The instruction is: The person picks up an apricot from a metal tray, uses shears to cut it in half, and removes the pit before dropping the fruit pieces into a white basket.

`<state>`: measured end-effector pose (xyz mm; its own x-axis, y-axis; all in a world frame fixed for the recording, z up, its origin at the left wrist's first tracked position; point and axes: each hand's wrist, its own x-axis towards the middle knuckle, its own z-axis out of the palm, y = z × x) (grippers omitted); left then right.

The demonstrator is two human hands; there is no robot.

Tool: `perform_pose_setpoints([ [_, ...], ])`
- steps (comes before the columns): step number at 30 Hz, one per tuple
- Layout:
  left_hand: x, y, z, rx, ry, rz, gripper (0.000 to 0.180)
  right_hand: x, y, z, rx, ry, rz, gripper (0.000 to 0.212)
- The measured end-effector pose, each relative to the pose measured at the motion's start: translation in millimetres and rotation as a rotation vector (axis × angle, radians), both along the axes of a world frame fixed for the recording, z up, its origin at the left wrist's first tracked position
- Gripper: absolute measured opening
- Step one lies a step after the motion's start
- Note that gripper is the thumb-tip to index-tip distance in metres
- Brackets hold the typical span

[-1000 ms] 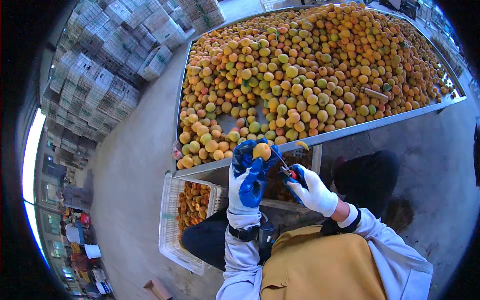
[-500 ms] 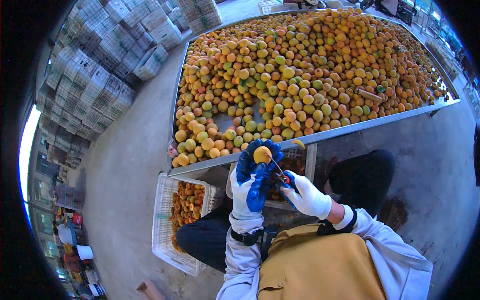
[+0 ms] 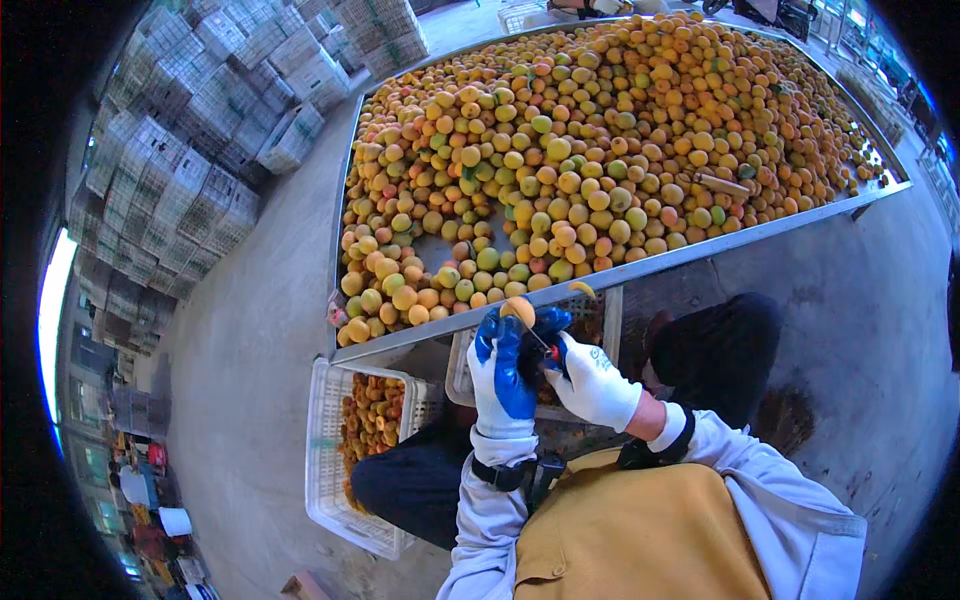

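The fruit (image 3: 517,309) is by the table's (image 3: 640,270) near edge, gripped in my left hand (image 3: 510,380). My right hand (image 3: 597,388), closed around a knife (image 3: 553,352), has moved closer (the hands nearly meet), so knife and fruit seem to touch. A white crate (image 3: 322,440) stands below the table.

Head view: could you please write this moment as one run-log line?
left hand: holds fruit | right hand: holds red-handled tool, tip near fruit | table: bears fruit heap
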<state>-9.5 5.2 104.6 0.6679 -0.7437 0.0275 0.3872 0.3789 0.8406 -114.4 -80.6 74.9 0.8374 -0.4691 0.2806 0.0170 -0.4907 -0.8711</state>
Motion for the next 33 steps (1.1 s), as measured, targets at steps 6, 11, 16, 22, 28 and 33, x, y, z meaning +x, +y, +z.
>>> perform_pose_setpoints([
  [6, 1.5, -9.1, -2.3, 0.085, -0.029, 0.032, 0.034, -4.0, -5.9, -8.3, 0.088, 0.015, 0.005, 0.017],
  [11, 4.1, -14.3, -6.9, 0.039, -0.068, 0.049, 0.035, -12.9, -8.8, -4.1, 0.326, 0.035, 0.101, 0.016],
  [16, -3.5, -6.7, -7.7, 0.102, -0.154, 0.1, 0.036, -9.8, -5.0, 4.3, 0.19, 0.066, 0.059, 0.02],
  [22, -16.6, -26.2, -20.1, 0.139, -0.131, 0.157, 0.03, -9.9, -9.1, -9.3, 0.184, 0.065, -0.002, 0.023],
  [28, -6.4, -25.6, -37.0, 0.207, -0.234, 0.171, 0.025, -12.1, -15.4, -27.4, 0.609, 0.023, 0.184, 0.026],
  [33, -10.6, -19.6, -26.1, 0.3, -0.186, 0.075, 0.022, -11.8, -20.3, -64.5, 0.958, 0.041, 0.294, 0.026],
])
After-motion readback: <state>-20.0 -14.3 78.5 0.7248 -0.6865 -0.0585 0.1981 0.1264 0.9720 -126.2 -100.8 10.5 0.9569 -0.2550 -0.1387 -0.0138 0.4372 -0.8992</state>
